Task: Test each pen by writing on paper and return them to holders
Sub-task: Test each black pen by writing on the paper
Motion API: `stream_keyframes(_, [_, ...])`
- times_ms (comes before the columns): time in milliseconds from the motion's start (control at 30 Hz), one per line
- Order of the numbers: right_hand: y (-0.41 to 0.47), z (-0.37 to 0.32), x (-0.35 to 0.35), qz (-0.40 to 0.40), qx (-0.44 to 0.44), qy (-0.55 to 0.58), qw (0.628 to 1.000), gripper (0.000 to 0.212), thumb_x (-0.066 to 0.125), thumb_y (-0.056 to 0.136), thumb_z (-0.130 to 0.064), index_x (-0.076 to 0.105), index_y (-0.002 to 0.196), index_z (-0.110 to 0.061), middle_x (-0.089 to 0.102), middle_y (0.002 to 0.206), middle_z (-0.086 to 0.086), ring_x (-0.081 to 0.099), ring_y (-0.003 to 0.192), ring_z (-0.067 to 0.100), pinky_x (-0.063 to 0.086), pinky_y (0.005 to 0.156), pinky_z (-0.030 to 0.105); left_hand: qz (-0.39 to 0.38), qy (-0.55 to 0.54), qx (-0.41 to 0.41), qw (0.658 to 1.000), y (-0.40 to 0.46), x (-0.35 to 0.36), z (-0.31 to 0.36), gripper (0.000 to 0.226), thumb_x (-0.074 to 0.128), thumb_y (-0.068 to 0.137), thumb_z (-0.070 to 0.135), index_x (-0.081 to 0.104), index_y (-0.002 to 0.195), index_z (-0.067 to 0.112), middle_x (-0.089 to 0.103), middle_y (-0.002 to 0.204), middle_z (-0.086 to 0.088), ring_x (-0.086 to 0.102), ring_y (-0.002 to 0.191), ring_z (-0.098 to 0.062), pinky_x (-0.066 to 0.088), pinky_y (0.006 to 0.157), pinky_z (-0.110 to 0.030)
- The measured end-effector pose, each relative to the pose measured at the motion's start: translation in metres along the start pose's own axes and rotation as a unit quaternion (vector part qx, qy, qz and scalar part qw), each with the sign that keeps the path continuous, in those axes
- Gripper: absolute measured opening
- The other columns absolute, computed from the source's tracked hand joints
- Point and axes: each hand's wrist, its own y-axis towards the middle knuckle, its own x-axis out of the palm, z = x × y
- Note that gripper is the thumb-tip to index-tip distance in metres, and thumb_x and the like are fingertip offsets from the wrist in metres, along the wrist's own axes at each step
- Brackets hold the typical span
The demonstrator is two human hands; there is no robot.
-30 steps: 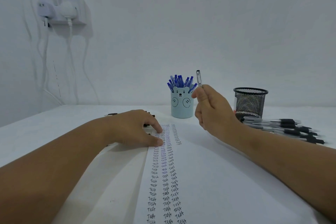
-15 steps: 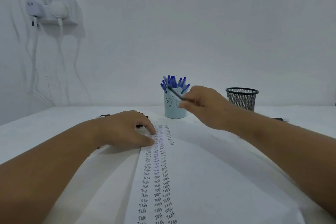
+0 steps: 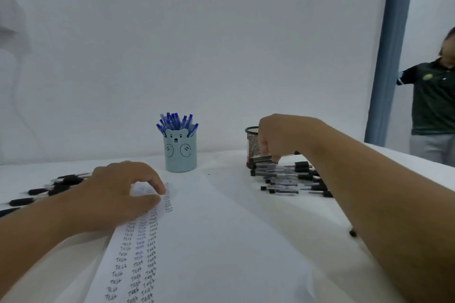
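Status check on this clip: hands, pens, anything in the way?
Left hand flat on the paper. Right hand pinching a black pen from the pile beside the mesh holder. Blue pens in the bear cup. Nothing in the way.

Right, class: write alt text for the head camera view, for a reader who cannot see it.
A person's right hand closes its fingers on a black pen from a pile beside a black mesh holder, while the left hand presses on a paper covered in columns of "Test". A blue bear cup of blue pens stands behind.
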Motion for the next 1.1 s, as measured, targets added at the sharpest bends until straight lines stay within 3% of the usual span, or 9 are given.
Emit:
stream_keyframes(100, [0.003,0.007,0.007,-0.030,-0.009,-0.058,0.998,0.018,0.086,0.075,-0.012,0.068,0.078,-0.008,0.066,0.075,0.001,0.065,0.078,0.022,0.060,0.081,0.039,0.000,0.006,0.005,1.000,0.001,-0.001,0.001,0.028,0.072,0.085,0.043,0.061,0.102,0.063,0.057,0.112,0.044,0.054,0.113,0.005,0.039,0.108,-0.037])
stream_keyframes(267, [0.002,0.010,0.008,-0.062,-0.003,-0.069,0.996,0.026,0.087,0.072,-0.009,0.061,0.072,-0.007,0.054,0.065,0.002,0.057,0.073,0.025,0.051,0.066,0.027,0.009,-0.007,-0.008,1.000,0.003,-0.003,-0.002,0.027,0.075,0.084,0.041,0.065,0.099,0.060,0.061,0.109,0.040,0.056,0.112,0.003,0.040,0.108,-0.041])
stream_keyframes(433, [0.001,0.001,0.007,-0.025,-0.004,-0.046,0.999,0.031,0.077,0.084,-0.017,0.070,0.113,-0.011,0.056,0.080,-0.004,0.054,0.072,0.013,0.038,0.051,0.021,0.004,-0.004,-0.016,1.000,0.004,-0.005,-0.005,0.024,0.074,0.083,0.045,0.066,0.100,0.060,0.065,0.113,0.030,0.057,0.114,-0.003,0.043,0.106,-0.042])
stream_keyframes(500, [0.000,-0.004,0.007,-0.041,-0.009,-0.052,0.998,0.031,0.077,0.083,-0.013,0.070,0.113,-0.011,0.060,0.091,-0.004,0.050,0.068,0.000,0.044,0.055,0.017,0.007,-0.010,-0.018,1.000,0.004,-0.005,-0.005,0.024,0.075,0.083,0.044,0.067,0.100,0.059,0.065,0.112,0.030,0.058,0.113,-0.002,0.044,0.106,-0.042])
stream_keyframes(600, [0.002,-0.010,0.009,-0.061,-0.015,-0.050,0.997,0.036,0.080,0.075,0.001,0.074,0.110,-0.010,0.070,0.109,0.004,0.056,0.077,0.016,0.046,0.066,0.026,0.010,-0.016,-0.017,1.000,0.003,-0.006,-0.004,0.023,0.076,0.083,0.041,0.069,0.096,0.057,0.066,0.109,0.031,0.060,0.110,-0.004,0.044,0.106,-0.042])
stream_keyframes(733, [-0.002,-0.014,0.008,-0.072,-0.024,-0.064,0.995,0.041,0.075,0.076,0.005,0.072,0.116,-0.005,0.067,0.097,0.009,0.047,0.066,0.014,0.036,0.053,0.021,0.005,-0.022,-0.010,1.000,0.002,-0.006,-0.003,0.023,0.076,0.084,0.039,0.069,0.097,0.057,0.064,0.108,0.037,0.059,0.111,-0.002,0.043,0.107,-0.042])
stream_keyframes(833, [-0.005,-0.019,0.008,-0.043,-0.035,-0.026,0.998,0.037,0.061,0.072,0.010,0.073,0.103,-0.006,0.071,0.109,0.013,0.060,0.077,0.020,0.046,0.066,0.028,0.006,-0.030,-0.006,1.000,0.002,-0.007,0.000,0.024,0.076,0.084,0.036,0.069,0.096,0.056,0.063,0.107,0.038,0.059,0.109,0.001,0.045,0.105,-0.039])
stream_keyframes(967, [-0.010,-0.051,0.017,0.037,-0.110,0.011,0.993,0.029,0.051,0.083,-0.005,0.067,0.103,-0.017,0.066,0.102,0.002,0.064,0.090,0.025,0.046,0.069,0.030,0.021,-0.045,-0.005,0.999,0.002,-0.011,0.002,0.024,0.077,0.085,0.024,0.074,0.089,0.048,0.069,0.102,0.025,0.060,0.099,0.007,0.048,0.094,-0.025])
stream_keyframes(1100, [-0.015,-0.096,0.045,0.069,-0.219,0.099,0.968,0.019,0.053,0.094,-0.027,0.058,0.112,-0.033,0.059,0.106,-0.009,0.055,0.102,0.018,0.046,0.079,0.033,0.027,-0.017,-0.022,0.999,0.001,-0.025,-0.002,0.027,0.070,0.085,0.009,0.077,0.081,0.035,0.070,0.093,0.017,0.061,0.082,0.006,0.042,0.064,-0.005])
